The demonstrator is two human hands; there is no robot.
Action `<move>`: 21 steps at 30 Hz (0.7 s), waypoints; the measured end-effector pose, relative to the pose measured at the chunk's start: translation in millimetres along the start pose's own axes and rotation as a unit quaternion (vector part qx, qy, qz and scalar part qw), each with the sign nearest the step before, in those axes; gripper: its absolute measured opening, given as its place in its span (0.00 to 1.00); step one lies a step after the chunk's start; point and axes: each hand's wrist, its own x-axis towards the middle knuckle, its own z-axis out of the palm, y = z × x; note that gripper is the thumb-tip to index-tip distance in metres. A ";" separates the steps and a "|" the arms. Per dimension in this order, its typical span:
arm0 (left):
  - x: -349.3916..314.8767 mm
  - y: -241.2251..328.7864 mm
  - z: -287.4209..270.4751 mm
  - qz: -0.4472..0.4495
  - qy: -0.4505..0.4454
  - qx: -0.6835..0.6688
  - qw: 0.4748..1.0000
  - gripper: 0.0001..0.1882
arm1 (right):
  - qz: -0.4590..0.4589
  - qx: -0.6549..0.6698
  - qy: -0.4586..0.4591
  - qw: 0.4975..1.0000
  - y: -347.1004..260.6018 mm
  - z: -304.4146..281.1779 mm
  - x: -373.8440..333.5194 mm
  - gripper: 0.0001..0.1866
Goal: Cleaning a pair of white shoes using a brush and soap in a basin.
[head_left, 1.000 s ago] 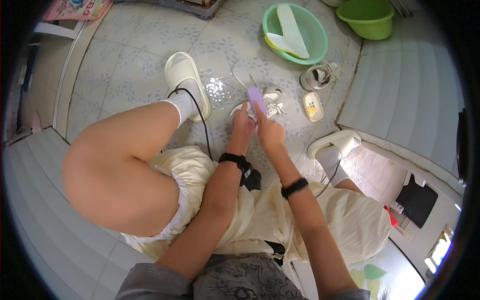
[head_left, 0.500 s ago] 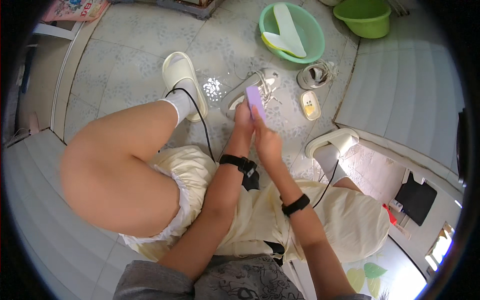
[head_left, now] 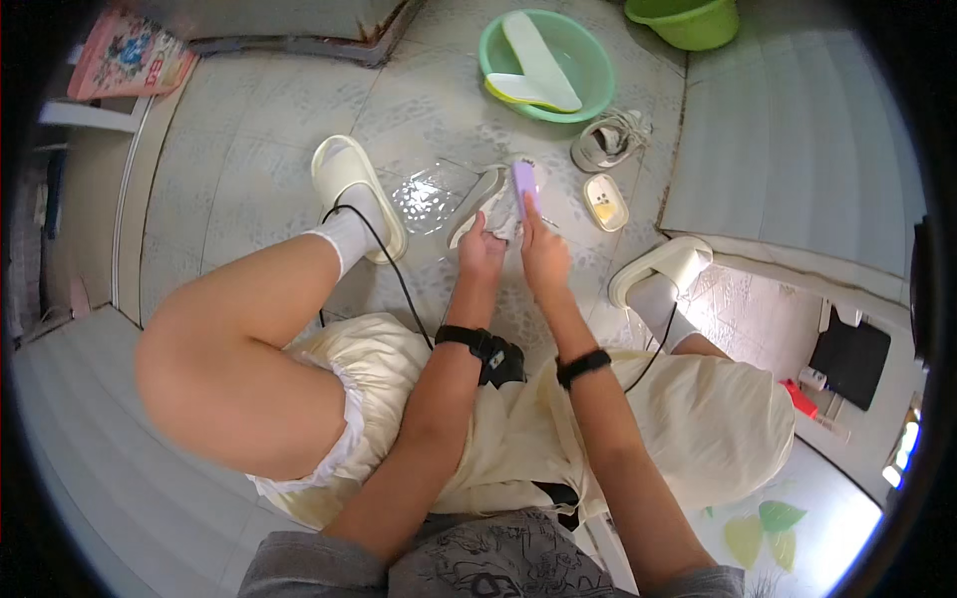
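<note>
A pale sneaker [head_left: 482, 199] is tipped on the wet floor between my feet, its sole edge toward the left. My left hand [head_left: 481, 251] is closed on its near end; the fingers are partly hidden. In my right hand [head_left: 545, 257] is a lilac scrubbing brush [head_left: 524, 179], the index finger stretched along its back. The brush lies against the sneaker's right side, and its bristles are mostly out of sight. To the right stands a second sneaker [head_left: 595, 148] with loose laces, and nearer to me a small white soap dish [head_left: 605, 203] with something yellow in it.
A mint-green basin [head_left: 601, 80] holds two pale insoles [head_left: 543, 60]. Another green basin [head_left: 688, 22] stands beyond, at the right wall. My slippered feet [head_left: 349, 189] flank the work. A puddle [head_left: 424, 199] shines left of the sneaker. Black cords run down to my legs.
The sneaker has been turned and tipped, so its sole edge now shows on the left. My right hand's brush has shifted slightly right and away from me. The view has tilted a little.
</note>
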 end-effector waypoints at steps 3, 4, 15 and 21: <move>1.8 1.9 -29.2 0.004 0.023 0.011 1.000 0.21 | -0.021 0.035 0.007 0.999 8.1 9.6 -5.5 0.26; 6.7 26.5 -57.1 -0.090 -0.183 -0.097 0.974 0.21 | -0.054 0.057 0.003 0.997 -0.8 22.3 -21.6 0.26; -14.8 4.1 -18.2 0.008 0.116 -0.033 0.993 0.25 | -0.044 -0.042 -0.013 0.998 18.0 31.7 8.6 0.33; -25.8 34.3 -47.0 0.115 0.019 0.347 0.931 0.24 | -0.134 -0.077 -0.059 0.986 -12.7 34.6 -67.9 0.29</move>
